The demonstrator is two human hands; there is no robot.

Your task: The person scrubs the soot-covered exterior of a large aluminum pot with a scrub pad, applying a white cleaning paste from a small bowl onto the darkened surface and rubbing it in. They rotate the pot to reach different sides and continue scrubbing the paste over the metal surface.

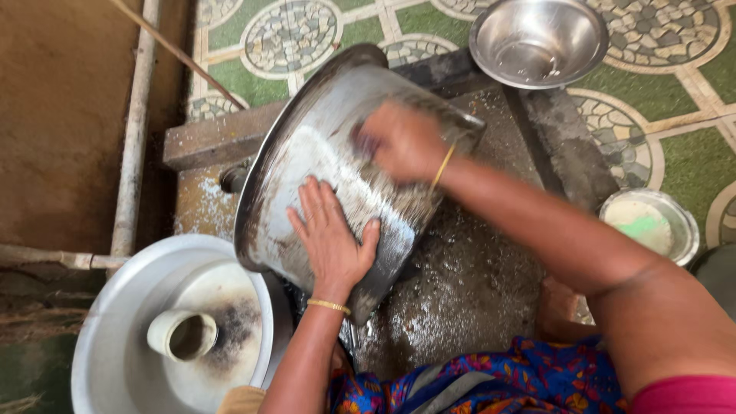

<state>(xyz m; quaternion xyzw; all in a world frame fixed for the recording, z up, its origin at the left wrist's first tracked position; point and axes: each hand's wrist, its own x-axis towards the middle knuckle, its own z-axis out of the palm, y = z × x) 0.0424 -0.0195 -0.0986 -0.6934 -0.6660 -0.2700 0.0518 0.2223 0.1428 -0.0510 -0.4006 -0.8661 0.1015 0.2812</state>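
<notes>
On wet stone slab: scrubbing outside of big tilted metal pot.
Left hand spread flat, open, steadying pot's side; right hand blurred, closed on what looks like a scouring pad, rubbing near rim. Probably mid-scrub; next calls for turning pot to unscoured patches. Nearby: 1 steel bowl, 1 basin holding a cup.

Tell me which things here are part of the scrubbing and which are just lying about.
In use:
large tilted metal pot, soapy
left hand, flat on the pot
right hand, blurred, pressing on the pot's side

Lying about:
wide metal basin holding a pale cup
shiny steel bowl
small round dish with green and white residue
</notes>
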